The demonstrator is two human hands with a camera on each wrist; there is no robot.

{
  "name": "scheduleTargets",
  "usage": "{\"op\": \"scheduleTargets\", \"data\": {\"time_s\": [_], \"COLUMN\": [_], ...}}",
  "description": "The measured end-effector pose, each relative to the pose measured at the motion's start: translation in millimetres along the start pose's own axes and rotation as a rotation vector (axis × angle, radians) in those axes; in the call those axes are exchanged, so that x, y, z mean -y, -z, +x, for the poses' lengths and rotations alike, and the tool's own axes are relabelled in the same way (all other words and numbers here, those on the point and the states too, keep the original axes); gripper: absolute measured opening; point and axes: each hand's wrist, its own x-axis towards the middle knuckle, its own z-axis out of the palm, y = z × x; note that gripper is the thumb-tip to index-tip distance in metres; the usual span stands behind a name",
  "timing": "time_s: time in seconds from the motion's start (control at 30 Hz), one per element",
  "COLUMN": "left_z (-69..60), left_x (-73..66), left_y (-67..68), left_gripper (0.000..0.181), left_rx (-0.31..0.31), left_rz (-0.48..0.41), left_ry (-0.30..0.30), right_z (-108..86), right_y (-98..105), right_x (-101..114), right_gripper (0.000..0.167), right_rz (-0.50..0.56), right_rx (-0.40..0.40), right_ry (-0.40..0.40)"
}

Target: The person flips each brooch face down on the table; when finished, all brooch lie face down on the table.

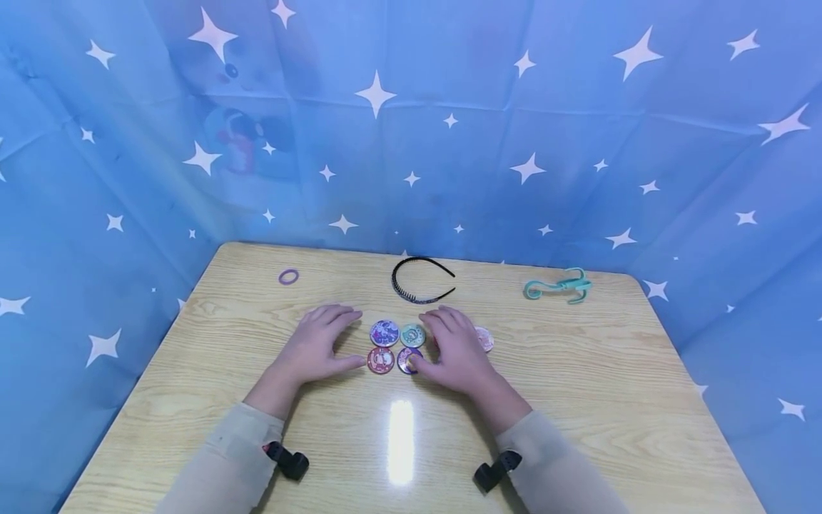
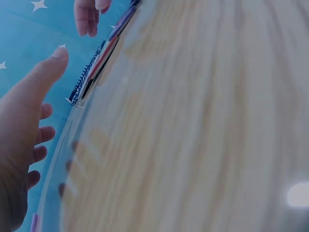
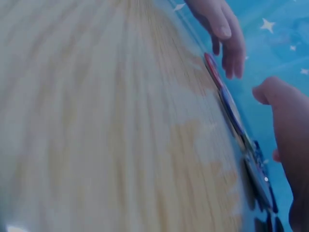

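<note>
Several round button badges lie flat in a cluster at mid-table: a purple-blue one (image 1: 384, 333), a mint green one (image 1: 413, 335), a red one (image 1: 381, 360) and a dark purple one (image 1: 407, 360). To their left is my left hand (image 1: 320, 346), fingers spread and curved, thumb tip beside the red badge, holding nothing. My right hand (image 1: 457, 353) hovers over the right side, its thumb above the dark purple badge; the right wrist view shows that thumb (image 3: 275, 92) raised off the badges. A pink badge (image 1: 484, 339) is partly hidden behind the right hand.
Behind the badges lies a black toothed headband (image 1: 406, 291). A purple ring (image 1: 288, 276) sits at the back left, and a teal curved hair clip (image 1: 560, 285) at the back right. A blue star-patterned curtain (image 1: 449, 171) borders the wooden table (image 1: 289, 457).
</note>
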Motion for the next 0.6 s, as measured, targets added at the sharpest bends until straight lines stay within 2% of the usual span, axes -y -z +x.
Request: {"op": "scheduleTargets", "data": {"time_s": [0.27, 0.6], "left_z": [3.6, 6.6], "left_x": [0.6, -1.2], "left_y": [-9.9, -18.3], "left_gripper": [0.088, 0.082], "left_rx": [-0.018, -0.024], "left_rz": [-0.011, -0.039], "left_ry": [0.016, 0.036], "right_z": [7.9, 17.7], "right_y": [-9, -21], "right_x": [11, 25], "right_gripper": [0.068, 0.064], "right_rz": [-0.012, -0.019], "right_rx": [-0.061, -0.084], "right_ry": [0.021, 0.022]}}
